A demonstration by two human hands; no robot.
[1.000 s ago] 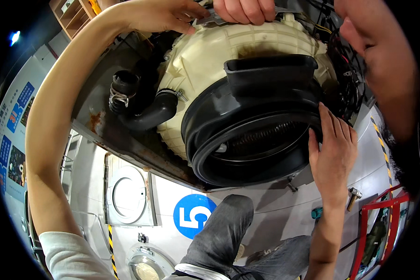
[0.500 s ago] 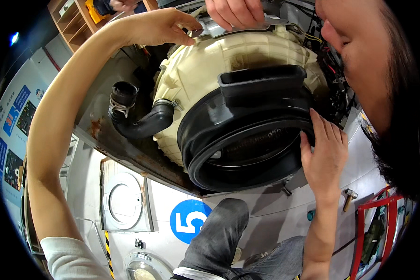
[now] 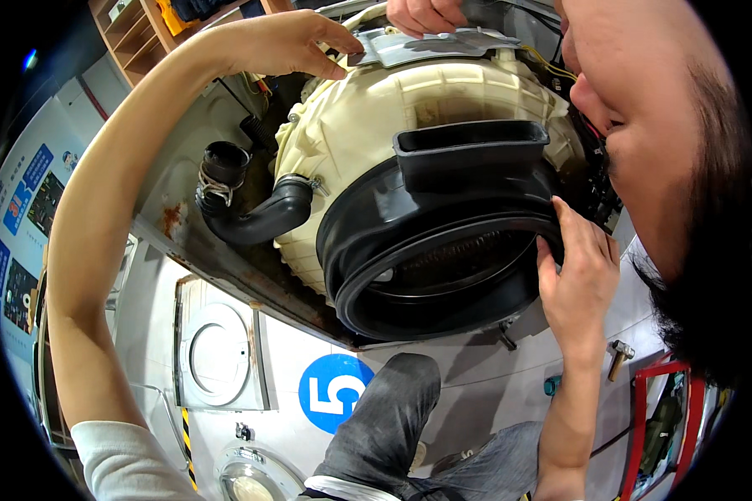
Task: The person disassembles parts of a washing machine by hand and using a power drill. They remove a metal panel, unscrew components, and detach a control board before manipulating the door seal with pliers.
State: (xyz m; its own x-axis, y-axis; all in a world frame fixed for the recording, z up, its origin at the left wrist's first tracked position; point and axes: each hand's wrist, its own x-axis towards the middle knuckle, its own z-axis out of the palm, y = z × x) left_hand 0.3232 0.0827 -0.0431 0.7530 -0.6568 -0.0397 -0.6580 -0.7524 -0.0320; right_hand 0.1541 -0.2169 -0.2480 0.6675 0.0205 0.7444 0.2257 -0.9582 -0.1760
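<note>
Right hand (image 3: 581, 271) curled around the right side of the black gasket (image 3: 368, 192), fingers outside and thumb at its rim, right of centre in the frame. Left hand (image 3: 309, 42), at the upper left, had its thumb and fingers parted, fingertips at the left end of a grey metal plate (image 3: 430, 48); whether they pressed on it could not be told. A co-worker's hand (image 3: 426, 15) touched the plate from the top of the frame. The gasket stood mid-frame at the mouth of the cream tub (image 3: 355, 108), which sat within the metal casing (image 3: 171, 179).

A sideways pull might have bent the soft rubber or slid it out of the grip. With two people at the plate, uneven pushing could have made it shift and nip the fingers at its edge. If the tub rocked, the black hose (image 3: 263, 221) at left, its upper end open, could have snagged on the casing, and the yellow wires (image 3: 551, 70) at upper right risked being pinched.
</note>
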